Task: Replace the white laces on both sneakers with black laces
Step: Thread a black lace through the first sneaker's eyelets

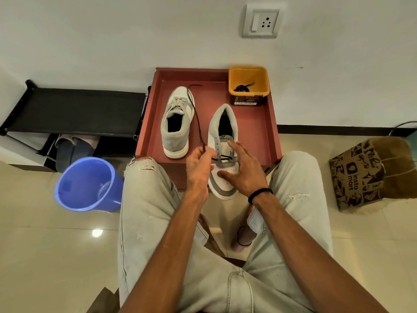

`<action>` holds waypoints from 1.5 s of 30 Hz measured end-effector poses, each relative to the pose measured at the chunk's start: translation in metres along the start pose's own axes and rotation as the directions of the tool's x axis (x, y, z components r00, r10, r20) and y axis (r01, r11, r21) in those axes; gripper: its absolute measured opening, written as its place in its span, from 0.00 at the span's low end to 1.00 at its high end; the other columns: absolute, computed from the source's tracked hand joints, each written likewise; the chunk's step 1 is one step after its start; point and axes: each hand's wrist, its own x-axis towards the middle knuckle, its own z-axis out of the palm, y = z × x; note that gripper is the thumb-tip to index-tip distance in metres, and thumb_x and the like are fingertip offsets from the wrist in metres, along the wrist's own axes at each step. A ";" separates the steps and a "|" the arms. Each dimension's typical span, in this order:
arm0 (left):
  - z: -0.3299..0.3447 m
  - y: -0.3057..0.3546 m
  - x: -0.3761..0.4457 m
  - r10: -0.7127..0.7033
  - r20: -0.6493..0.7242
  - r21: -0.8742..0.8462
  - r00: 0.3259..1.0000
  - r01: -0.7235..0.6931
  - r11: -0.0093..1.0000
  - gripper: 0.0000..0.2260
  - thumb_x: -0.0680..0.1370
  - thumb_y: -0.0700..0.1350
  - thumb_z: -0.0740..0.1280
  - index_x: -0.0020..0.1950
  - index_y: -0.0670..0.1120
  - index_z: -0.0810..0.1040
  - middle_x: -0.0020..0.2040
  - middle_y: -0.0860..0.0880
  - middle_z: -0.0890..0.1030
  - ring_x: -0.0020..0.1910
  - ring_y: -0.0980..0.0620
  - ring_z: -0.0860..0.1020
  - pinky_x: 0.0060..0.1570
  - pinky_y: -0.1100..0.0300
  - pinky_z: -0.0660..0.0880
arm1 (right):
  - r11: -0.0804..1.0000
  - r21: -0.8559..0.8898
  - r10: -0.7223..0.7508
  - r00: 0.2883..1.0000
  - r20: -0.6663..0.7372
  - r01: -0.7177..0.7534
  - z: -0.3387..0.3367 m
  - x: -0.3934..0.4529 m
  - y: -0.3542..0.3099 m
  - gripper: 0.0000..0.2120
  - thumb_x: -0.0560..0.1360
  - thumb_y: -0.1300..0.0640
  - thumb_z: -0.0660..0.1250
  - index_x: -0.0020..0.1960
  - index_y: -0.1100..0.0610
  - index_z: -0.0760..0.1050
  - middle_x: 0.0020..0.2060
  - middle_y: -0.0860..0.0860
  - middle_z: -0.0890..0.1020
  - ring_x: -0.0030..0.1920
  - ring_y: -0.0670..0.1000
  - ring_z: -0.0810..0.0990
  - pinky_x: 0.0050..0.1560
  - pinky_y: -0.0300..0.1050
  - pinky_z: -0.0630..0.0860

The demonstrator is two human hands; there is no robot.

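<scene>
**Threading a black lace into the near sneaker**

Looking down from the head camera, I see two sneakers on a red tray (266,123). The near sneaker (223,141) has its toe toward me and hanging over the tray's front edge. It has no white lace. A black lace (198,118) crosses its lowest eyelets, and one long end runs up and away over the far sneaker (177,123). The far sneaker stands to the left with its toe toward the wall, white laces (177,103) still in it.

My left hand (199,164) pinches the black lace just beside the eyelets, fingers closed on it. My right hand (244,170) is spread wide and lies flat on the toe of the near sneaker, pressing it down, with the index finger beside the tongue.

A yellow tub (249,74) in the tray's far right corner holds another black lace (242,87). A blue bucket (88,184) is on the floor at the left.
</scene>
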 end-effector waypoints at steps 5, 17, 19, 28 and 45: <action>-0.009 0.045 -0.010 0.182 0.032 0.067 0.983 -0.183 0.981 0.11 0.85 0.49 0.64 0.45 0.46 0.78 0.37 0.55 0.80 0.38 0.62 0.78 0.44 0.65 0.76 | 1.000 0.020 -0.008 1.000 -0.009 0.009 0.003 0.004 0.001 0.46 0.67 0.43 0.81 0.78 0.39 0.60 0.79 0.45 0.64 0.74 0.57 0.70 0.70 0.60 0.74; 0.014 0.184 -0.013 0.493 0.233 -0.016 0.838 -0.504 0.864 0.16 0.88 0.49 0.53 0.48 0.45 0.75 0.31 0.50 0.73 0.28 0.54 0.67 0.34 0.58 0.70 | 0.999 0.044 0.020 1.000 0.009 -0.020 0.001 0.002 0.000 0.46 0.67 0.44 0.81 0.79 0.41 0.60 0.80 0.47 0.64 0.77 0.56 0.67 0.75 0.59 0.69; 0.016 0.199 -0.009 0.515 0.269 0.073 0.814 -0.550 0.832 0.16 0.88 0.48 0.54 0.48 0.45 0.76 0.29 0.51 0.71 0.27 0.55 0.66 0.31 0.59 0.69 | 0.998 0.054 0.024 0.999 0.028 -0.026 -0.001 0.003 0.000 0.46 0.67 0.45 0.81 0.79 0.41 0.61 0.79 0.47 0.65 0.77 0.56 0.67 0.75 0.58 0.69; 0.011 0.117 0.000 0.066 0.530 0.725 0.846 -0.492 0.483 0.16 0.87 0.49 0.56 0.45 0.48 0.79 0.31 0.53 0.76 0.22 0.62 0.70 0.29 0.62 0.67 | 0.604 0.790 0.233 0.971 -0.047 -0.107 -0.037 0.000 -0.040 0.17 0.83 0.48 0.65 0.55 0.62 0.82 0.46 0.58 0.87 0.44 0.55 0.86 0.51 0.55 0.84; -0.017 0.056 0.003 -0.171 0.279 0.113 0.945 0.145 0.983 0.17 0.88 0.52 0.56 0.60 0.42 0.79 0.42 0.46 0.86 0.39 0.50 0.83 0.45 0.54 0.81 | 0.799 0.581 0.031 0.976 0.216 -0.154 -0.043 -0.027 -0.072 0.07 0.74 0.65 0.76 0.52 0.63 0.85 0.46 0.53 0.88 0.39 0.52 0.86 0.46 0.49 0.84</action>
